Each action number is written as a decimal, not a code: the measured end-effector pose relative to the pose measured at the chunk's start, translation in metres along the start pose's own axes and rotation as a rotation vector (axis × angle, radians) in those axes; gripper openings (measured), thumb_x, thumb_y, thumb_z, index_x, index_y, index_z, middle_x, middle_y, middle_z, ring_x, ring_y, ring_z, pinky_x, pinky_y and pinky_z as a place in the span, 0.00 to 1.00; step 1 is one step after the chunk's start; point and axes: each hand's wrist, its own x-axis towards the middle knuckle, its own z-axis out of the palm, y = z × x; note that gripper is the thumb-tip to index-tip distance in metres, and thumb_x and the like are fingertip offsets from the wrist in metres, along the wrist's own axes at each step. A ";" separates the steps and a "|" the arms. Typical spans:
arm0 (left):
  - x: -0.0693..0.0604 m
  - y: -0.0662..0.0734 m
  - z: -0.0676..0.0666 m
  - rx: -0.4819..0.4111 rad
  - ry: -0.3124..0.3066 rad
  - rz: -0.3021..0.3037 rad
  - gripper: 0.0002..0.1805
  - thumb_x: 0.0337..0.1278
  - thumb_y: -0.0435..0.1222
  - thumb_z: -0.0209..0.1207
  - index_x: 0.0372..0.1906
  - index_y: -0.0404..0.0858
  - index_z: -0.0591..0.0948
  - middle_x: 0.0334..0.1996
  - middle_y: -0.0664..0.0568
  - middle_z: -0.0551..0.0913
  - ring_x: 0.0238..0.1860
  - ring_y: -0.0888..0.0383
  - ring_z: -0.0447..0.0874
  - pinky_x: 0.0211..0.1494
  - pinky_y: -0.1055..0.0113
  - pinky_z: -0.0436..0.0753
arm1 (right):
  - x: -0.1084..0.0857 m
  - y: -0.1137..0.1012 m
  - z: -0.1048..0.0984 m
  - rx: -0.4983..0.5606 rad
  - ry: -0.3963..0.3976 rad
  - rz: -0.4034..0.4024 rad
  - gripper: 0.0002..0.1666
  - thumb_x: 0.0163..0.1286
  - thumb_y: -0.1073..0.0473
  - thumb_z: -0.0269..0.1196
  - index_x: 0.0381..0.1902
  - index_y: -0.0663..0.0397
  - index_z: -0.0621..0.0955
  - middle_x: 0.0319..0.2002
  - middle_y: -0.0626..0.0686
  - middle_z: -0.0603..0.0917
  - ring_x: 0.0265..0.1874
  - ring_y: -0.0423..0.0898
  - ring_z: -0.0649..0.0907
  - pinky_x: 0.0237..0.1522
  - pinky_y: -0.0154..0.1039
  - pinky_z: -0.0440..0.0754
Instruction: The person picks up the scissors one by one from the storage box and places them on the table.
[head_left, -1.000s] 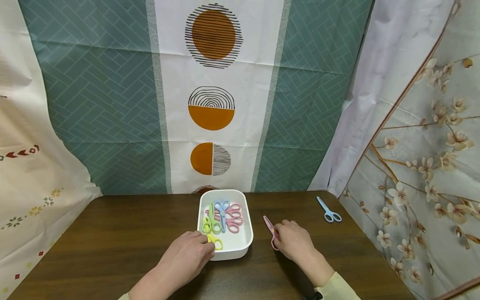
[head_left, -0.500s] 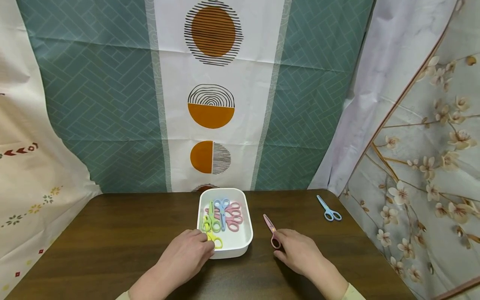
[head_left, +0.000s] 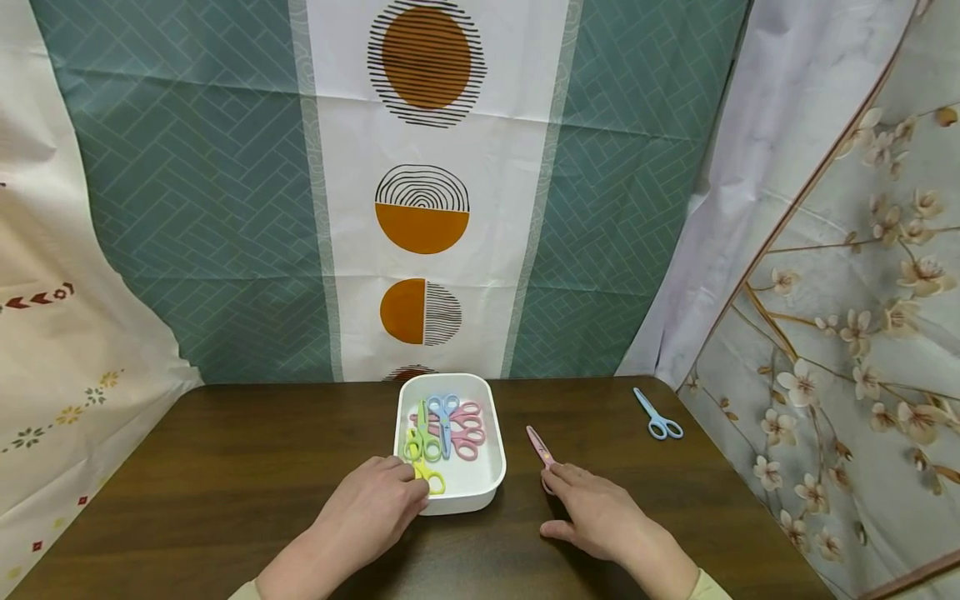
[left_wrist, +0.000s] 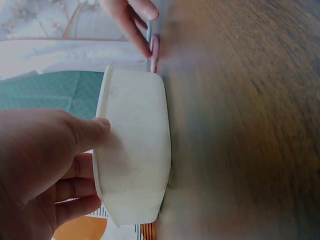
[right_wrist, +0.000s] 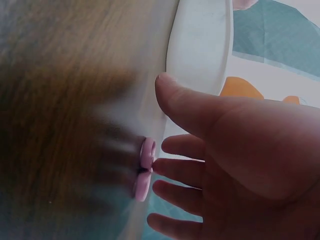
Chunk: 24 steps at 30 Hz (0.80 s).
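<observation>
My left hand (head_left: 375, 504) grips the near left rim of a white plastic bin (head_left: 468, 502). In the left wrist view, the thumb presses the bin's outer wall (left_wrist: 135, 145) and the other fingers reach behind the rim. My right hand (head_left: 600, 512) hovers with fingers spread over pink scissors (head_left: 539, 445) lying on the table. Its fingertips cover part of their handles in the head view. The right wrist view has the pink handle loops (right_wrist: 147, 152) just beyond the fingertips; whether they touch is hard to tell. The thumb stands apart, holding nothing.
Inside the bin lie blue scissors (head_left: 446, 429), green scissors (head_left: 423, 429), yellow scissors (head_left: 431, 478) and pink scissors (head_left: 471, 436). More blue scissors (head_left: 656, 417) lie at the table's far right. Patterned curtains (head_left: 225, 208) hang behind the brown table (head_left: 247, 450).
My right hand has let go of the pink scissors, its fingers opening and thumb moving away as it draws slightly back. The scissors stay in place on the table. My left hand keeps its grip.
</observation>
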 end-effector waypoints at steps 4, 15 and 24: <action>0.001 0.000 0.000 -0.002 -0.001 -0.003 0.13 0.61 0.39 0.78 0.28 0.51 0.84 0.27 0.62 0.81 0.34 0.58 0.81 0.42 0.61 0.80 | -0.001 -0.001 0.000 0.004 -0.013 -0.006 0.47 0.71 0.37 0.75 0.76 0.61 0.78 0.78 0.62 0.75 0.77 0.61 0.75 0.72 0.61 0.76; 0.002 0.001 -0.002 -0.008 -0.008 -0.004 0.12 0.62 0.39 0.78 0.29 0.51 0.85 0.27 0.62 0.81 0.34 0.58 0.81 0.42 0.61 0.80 | -0.002 -0.003 0.001 0.036 -0.040 0.022 0.48 0.71 0.39 0.75 0.78 0.61 0.76 0.80 0.61 0.72 0.79 0.61 0.72 0.73 0.62 0.75; 0.001 0.001 -0.001 -0.007 -0.013 -0.001 0.11 0.62 0.38 0.77 0.29 0.50 0.85 0.28 0.62 0.83 0.34 0.58 0.81 0.43 0.60 0.82 | 0.000 -0.001 0.003 0.048 -0.051 0.036 0.48 0.71 0.39 0.75 0.79 0.60 0.76 0.81 0.60 0.72 0.80 0.61 0.71 0.73 0.63 0.74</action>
